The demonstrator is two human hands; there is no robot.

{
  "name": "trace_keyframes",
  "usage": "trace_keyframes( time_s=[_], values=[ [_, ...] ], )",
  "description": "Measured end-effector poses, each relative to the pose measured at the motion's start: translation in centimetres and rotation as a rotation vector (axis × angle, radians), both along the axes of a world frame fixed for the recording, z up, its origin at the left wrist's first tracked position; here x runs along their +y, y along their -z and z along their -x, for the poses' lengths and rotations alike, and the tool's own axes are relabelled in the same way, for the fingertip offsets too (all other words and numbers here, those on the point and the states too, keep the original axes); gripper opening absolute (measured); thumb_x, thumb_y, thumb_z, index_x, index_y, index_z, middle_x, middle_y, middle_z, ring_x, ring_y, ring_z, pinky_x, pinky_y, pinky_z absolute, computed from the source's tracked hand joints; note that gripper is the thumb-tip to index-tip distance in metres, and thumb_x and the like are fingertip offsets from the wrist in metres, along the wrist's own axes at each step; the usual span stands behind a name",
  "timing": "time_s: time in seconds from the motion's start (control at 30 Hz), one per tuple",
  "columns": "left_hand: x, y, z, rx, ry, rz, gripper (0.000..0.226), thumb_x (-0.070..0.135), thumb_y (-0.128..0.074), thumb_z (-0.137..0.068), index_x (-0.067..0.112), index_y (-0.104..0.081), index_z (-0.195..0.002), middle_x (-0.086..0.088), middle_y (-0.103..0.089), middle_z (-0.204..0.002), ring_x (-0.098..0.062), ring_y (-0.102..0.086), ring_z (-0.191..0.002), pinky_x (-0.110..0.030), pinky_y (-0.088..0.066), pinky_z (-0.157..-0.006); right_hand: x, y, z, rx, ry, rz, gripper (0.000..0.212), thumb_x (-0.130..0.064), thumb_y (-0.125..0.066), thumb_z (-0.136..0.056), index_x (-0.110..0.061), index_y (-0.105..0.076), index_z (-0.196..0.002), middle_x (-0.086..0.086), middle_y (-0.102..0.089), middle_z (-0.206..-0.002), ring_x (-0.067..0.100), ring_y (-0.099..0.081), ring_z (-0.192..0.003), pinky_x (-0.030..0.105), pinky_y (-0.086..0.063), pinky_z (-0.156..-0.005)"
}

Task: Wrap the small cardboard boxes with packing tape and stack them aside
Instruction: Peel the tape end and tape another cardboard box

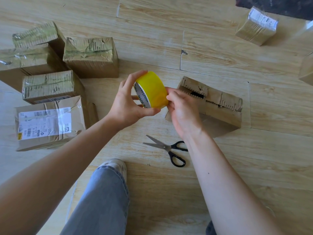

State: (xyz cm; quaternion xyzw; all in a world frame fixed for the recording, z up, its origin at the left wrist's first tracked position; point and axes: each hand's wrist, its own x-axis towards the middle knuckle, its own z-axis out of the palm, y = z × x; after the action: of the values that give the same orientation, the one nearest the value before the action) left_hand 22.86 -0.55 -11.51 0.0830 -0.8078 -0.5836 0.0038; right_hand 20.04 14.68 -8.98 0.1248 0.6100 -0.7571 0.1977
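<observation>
My left hand grips a yellow roll of packing tape above the wooden floor, thumb and fingers around its rim. The fingertips of my right hand pinch at the roll's right side, on the tape's surface. Just behind my right hand lies a torn cardboard box with a ripped top seam. A group of several taped cardboard boxes sits at the left, the nearest one bearing a white shipping label.
Black-handled scissors lie open on the floor below my hands. Another wrapped box rests at the far right, and a box edge shows at the right border. My jeans-clad leg and shoe extend from the bottom.
</observation>
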Motion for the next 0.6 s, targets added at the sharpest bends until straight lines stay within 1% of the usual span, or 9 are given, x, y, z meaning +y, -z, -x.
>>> trace_keyframes(
  time_s=[0.13, 0.2, 0.27, 0.33, 0.4, 0.43, 0.5, 0.53, 0.6],
  values=[
    [0.50, -0.21, 0.02, 0.001, 0.006, -0.026, 0.098, 0.020, -0.092, -0.057, 0.029, -0.039, -0.139, -0.004, -0.045, -0.133, -0.011, -0.043, -0.125, -0.026, -0.054, -0.089, -0.10, 0.36, -0.22, -0.016, 0.016, -0.166, 0.047, 0.021, -0.041, -0.079, -0.018, -0.068, -0.083, -0.002, -0.073, -0.079, 0.007, -0.067, -0.078, 0.029, -0.053, -0.084],
    [0.58, -0.24, 0.12, -0.024, -0.003, -0.065, 0.097, 0.019, -0.090, -0.059, 0.031, -0.037, -0.140, 0.000, -0.046, -0.130, -0.013, -0.049, -0.122, -0.023, -0.055, -0.083, 0.04, 0.35, -0.34, 0.016, -0.015, -0.151, 0.051, 0.022, -0.040, -0.079, -0.017, -0.068, -0.095, 0.000, -0.074, -0.092, 0.006, -0.069, -0.087, 0.023, -0.052, -0.084],
    [0.38, -0.25, 0.19, -0.065, -0.028, -0.122, 0.097, 0.021, -0.089, -0.061, 0.041, -0.034, -0.139, 0.009, -0.047, -0.123, -0.018, -0.056, -0.114, -0.019, -0.055, -0.074, 0.09, 0.26, -0.49, 0.086, -0.048, -0.152, 0.048, 0.019, -0.044, -0.083, -0.008, -0.064, -0.118, 0.007, -0.071, -0.111, 0.008, -0.067, -0.100, 0.020, -0.052, -0.085],
    [0.10, -0.30, 0.29, -0.085, -0.047, -0.123, 0.094, 0.026, -0.088, -0.063, 0.046, -0.032, -0.137, 0.011, -0.047, -0.123, -0.020, -0.056, -0.114, -0.019, -0.055, -0.070, 0.12, 0.26, -0.75, 0.197, -0.038, -0.272, 0.041, 0.012, -0.050, -0.090, -0.002, -0.058, -0.127, 0.009, -0.067, -0.118, 0.004, -0.064, -0.102, 0.014, -0.050, -0.085],
    [0.00, -0.52, 0.38, -0.090, -0.053, -0.088, 0.090, 0.030, -0.088, -0.064, 0.046, -0.034, -0.133, 0.010, -0.047, -0.123, -0.022, -0.055, -0.116, -0.023, -0.056, -0.072, -0.01, 0.27, -0.91, 0.301, -0.038, -0.402, 0.030, 0.001, -0.055, -0.094, -0.002, -0.061, -0.124, 0.009, -0.067, -0.117, 0.002, -0.063, -0.100, 0.012, -0.049, -0.088],
    [0.03, -0.71, 0.39, -0.096, -0.051, -0.069, 0.088, 0.033, -0.088, -0.062, 0.046, -0.035, -0.131, 0.012, -0.046, -0.121, -0.023, -0.056, -0.115, -0.028, -0.057, -0.076, -0.02, 0.30, -0.88, 0.307, -0.028, -0.412, 0.025, -0.003, -0.057, -0.095, -0.004, -0.063, -0.120, 0.007, -0.068, -0.113, 0.003, -0.063, -0.099, 0.015, -0.050, -0.090],
    [0.12, -0.95, 0.35, -0.080, -0.041, -0.021, 0.087, 0.033, -0.088, -0.060, 0.041, -0.037, -0.129, 0.012, -0.047, -0.122, -0.018, -0.053, -0.117, -0.035, -0.056, -0.083, -0.08, 0.23, -0.67, 0.193, 0.027, -0.324, 0.014, -0.009, -0.061, -0.094, -0.013, -0.069, -0.105, -0.001, -0.070, -0.102, 0.004, -0.066, -0.095, 0.022, -0.052, -0.091],
    [0.17, -0.98, 0.32, -0.058, -0.038, 0.008, 0.088, 0.029, -0.089, -0.061, 0.035, -0.037, -0.131, 0.009, -0.048, -0.124, -0.013, -0.050, -0.118, -0.034, -0.055, -0.086, -0.09, 0.24, -0.53, 0.111, 0.059, -0.269, 0.011, -0.009, -0.063, -0.093, -0.017, -0.070, -0.097, -0.003, -0.071, -0.098, 0.006, -0.067, -0.095, 0.026, -0.053, -0.091],
    [0.30, -0.98, 0.23, -0.021, -0.046, 0.041, 0.088, 0.024, -0.089, -0.062, 0.027, -0.038, -0.133, 0.006, -0.048, -0.127, -0.007, -0.046, -0.119, -0.031, -0.053, -0.087, -0.17, 0.22, -0.27, -0.019, 0.113, -0.166, 0.015, -0.005, -0.063, -0.090, -0.018, -0.070, -0.085, 0.003, -0.072, -0.096, 0.018, -0.068, -0.098, 0.034, -0.054, -0.093]
  ],
)
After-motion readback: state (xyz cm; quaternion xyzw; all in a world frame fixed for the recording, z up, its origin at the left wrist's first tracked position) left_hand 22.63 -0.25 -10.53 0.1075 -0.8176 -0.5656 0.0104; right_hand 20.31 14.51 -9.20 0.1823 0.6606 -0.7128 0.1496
